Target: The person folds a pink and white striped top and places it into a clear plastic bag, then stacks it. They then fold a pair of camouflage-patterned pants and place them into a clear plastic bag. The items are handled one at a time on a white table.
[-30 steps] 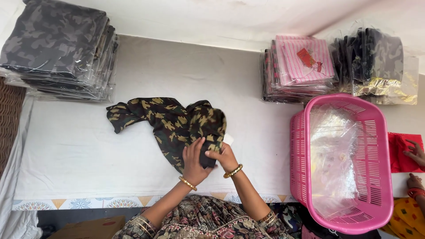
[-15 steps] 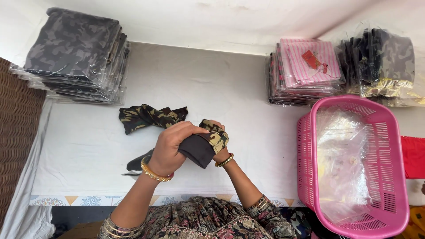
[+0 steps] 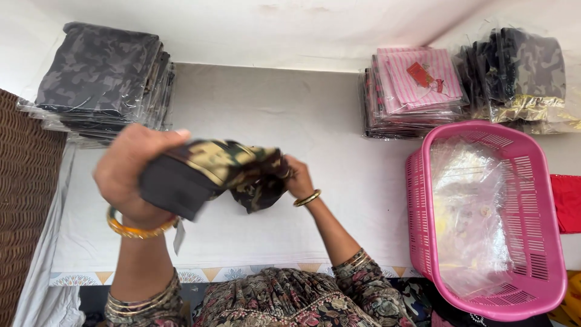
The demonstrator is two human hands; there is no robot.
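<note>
Nearest the camera, the person's left hand point(image 3: 130, 175) is raised above the desk point(image 3: 339, 157), its grip closed tight around the dark end of a camouflage-print garment point(image 3: 212, 175). A gold bangle point(image 3: 136, 229) circles that wrist, and a small white tag point(image 3: 179, 235) hangs just beneath the hand. The garment stretches to the right, bunched and lifted clear of the desk's white cloth. Its other end is held by the right hand point(image 3: 298, 177), whose fingers are curled shut into the fabric; that wrist also wears a gold bangle.

To the right stands a pink plastic basket point(image 3: 548, 200) with slotted walls, holding crumpled clear plastic bags point(image 3: 472, 212). A red cloth point(image 3: 569, 203) shows just past the basket's right rim.

Farther back, at the left, a stack of grey camouflage garments in clear wrappers point(image 3: 100, 79) sits on the desk. At the far right lie a stack of pink striped packets point(image 3: 417, 91) and, just beside it, a pile of dark packed garments point(image 3: 523, 69).
</note>
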